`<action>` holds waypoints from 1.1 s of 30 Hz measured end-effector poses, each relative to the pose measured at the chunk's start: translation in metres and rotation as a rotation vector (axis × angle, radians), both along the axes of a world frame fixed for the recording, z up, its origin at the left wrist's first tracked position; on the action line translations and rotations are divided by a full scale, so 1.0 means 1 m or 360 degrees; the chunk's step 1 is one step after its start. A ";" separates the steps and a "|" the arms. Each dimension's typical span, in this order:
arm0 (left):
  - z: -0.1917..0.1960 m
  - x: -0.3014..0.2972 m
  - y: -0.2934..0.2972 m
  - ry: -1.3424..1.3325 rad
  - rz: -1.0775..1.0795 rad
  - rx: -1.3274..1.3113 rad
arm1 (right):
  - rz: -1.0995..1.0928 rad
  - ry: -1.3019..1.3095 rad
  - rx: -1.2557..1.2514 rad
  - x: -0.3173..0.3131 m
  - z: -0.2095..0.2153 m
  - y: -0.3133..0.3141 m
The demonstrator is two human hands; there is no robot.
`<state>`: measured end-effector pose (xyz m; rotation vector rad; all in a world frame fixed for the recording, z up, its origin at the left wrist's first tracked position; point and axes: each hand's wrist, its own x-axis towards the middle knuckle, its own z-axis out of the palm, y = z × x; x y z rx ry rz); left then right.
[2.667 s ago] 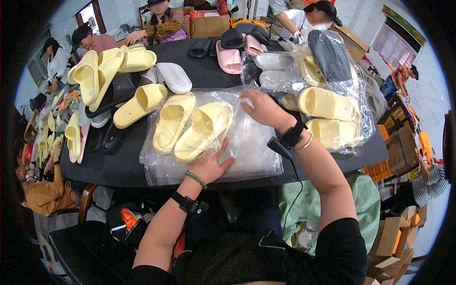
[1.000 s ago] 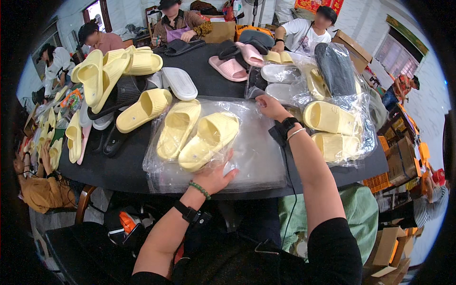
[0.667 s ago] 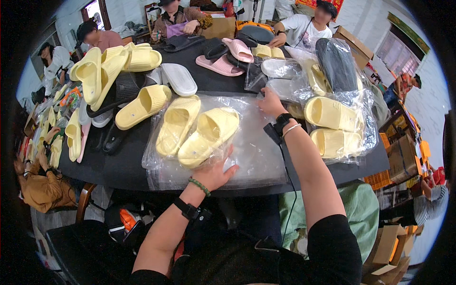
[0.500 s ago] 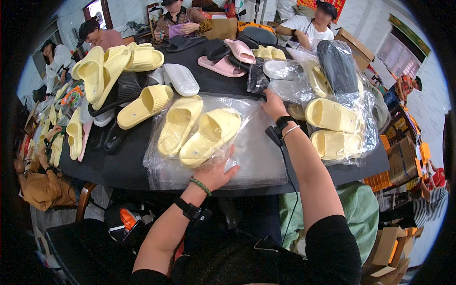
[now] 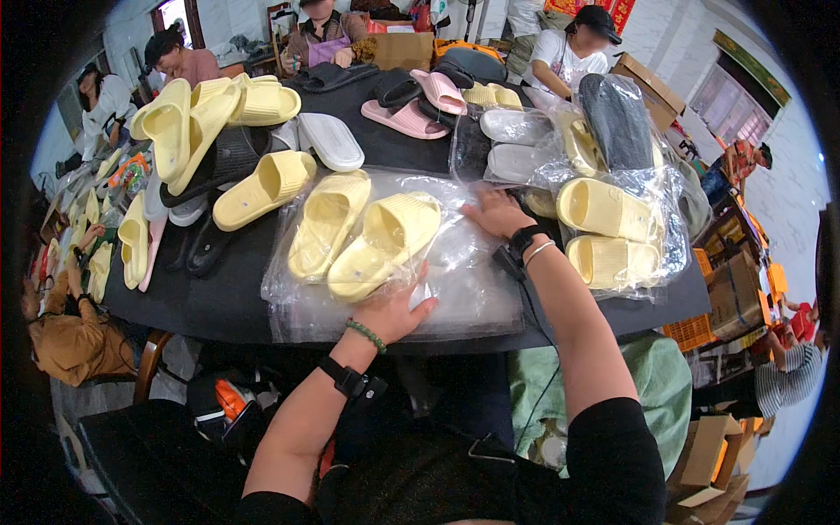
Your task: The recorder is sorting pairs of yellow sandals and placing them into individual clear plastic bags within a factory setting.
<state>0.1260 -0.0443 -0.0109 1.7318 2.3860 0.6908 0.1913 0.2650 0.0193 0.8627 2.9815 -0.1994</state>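
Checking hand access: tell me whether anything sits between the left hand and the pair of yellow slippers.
Only plastic. The left hand rests on the clear bag beside the yellow slippers; nothing else lies between.

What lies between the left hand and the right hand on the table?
In the head view, clear plastic bags span the stretch between the left hand and the right hand; the yellow slippers lie just leftward.

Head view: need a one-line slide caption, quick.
Left hand presses clear bags under two yellow slippers; right hand rests flat on the bags' far edge.
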 end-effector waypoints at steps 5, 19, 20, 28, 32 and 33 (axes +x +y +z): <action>0.002 0.006 0.003 0.0023 0.0015 -0.0032 | -0.0123 0.0010 0.0001 0.022 0.002 0.021; 0.002 0.001 0.004 0.0051 -0.0080 0.0057 | 0.0376 -0.0052 -0.0069 0.076 -0.008 -0.094; 0.002 -0.001 0.004 0.0058 -0.0056 0.0049 | 0.0331 -0.0027 0.0002 0.076 -0.010 -0.096; 0.044 0.000 -0.026 0.0160 -0.0447 0.0390 | 0.0351 0.0041 0.0036 0.072 -0.018 -0.096; 0.092 0.029 -0.064 -0.0049 -0.0423 0.0414 | 0.0308 0.0028 0.0008 0.074 -0.010 -0.098; 0.099 0.029 -0.074 -0.0342 -0.0205 0.0341 | 0.0318 0.0030 -0.0009 0.075 -0.012 -0.096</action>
